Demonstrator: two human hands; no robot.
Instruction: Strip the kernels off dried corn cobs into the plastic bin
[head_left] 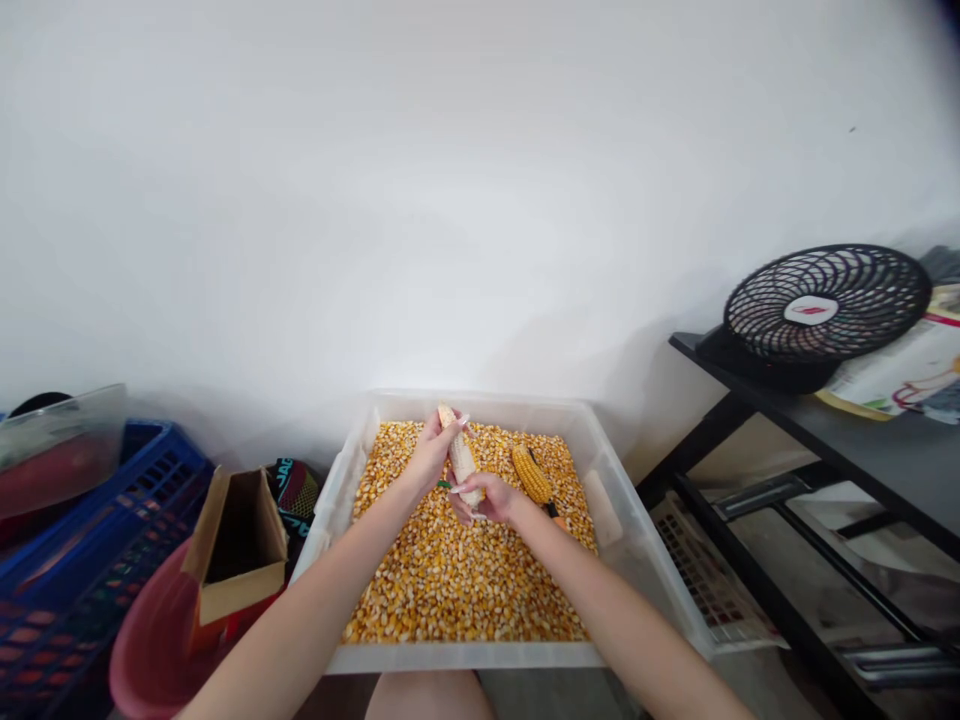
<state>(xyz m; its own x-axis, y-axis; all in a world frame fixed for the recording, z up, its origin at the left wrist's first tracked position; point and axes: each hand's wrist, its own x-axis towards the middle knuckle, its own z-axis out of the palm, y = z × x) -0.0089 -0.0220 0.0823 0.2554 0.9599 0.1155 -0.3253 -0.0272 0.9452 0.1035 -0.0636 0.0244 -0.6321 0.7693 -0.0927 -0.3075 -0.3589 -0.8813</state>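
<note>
Head view: I see the left hand (433, 442) gripping the far end of a pale corn cob (460, 458), the right hand (491, 496) around its near end, above loose kernels (420, 580) in a plastic bin (540, 655). A yellow ear (531, 475) lies right of the right hand. I'd expect the cob to feel light, stiff, rough; best held near both ends.

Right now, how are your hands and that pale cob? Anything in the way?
Left hand gripping cob, upper end; right hand gripping lower end. Cob looks mostly bare, held above loose kernels. Yellow ear near right hand, not blocking.
</note>
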